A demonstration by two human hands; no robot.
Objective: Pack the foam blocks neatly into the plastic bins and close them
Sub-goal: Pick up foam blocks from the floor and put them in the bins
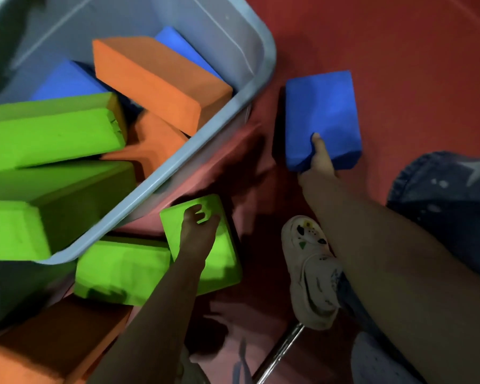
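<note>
Beside grey bin [205, 151], on red floor [399, 51]: right hand [320, 164] fingers clamped on blue foam block [322, 115], left hand [197, 231] fingers curled over green foam block [219, 259]; both apparently gathered for loading. Bin half-filled, blocks jumbled.

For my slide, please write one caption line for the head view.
Right hand grips a blue foam block, left hand a green one, beside the half-filled grey bin.
</note>
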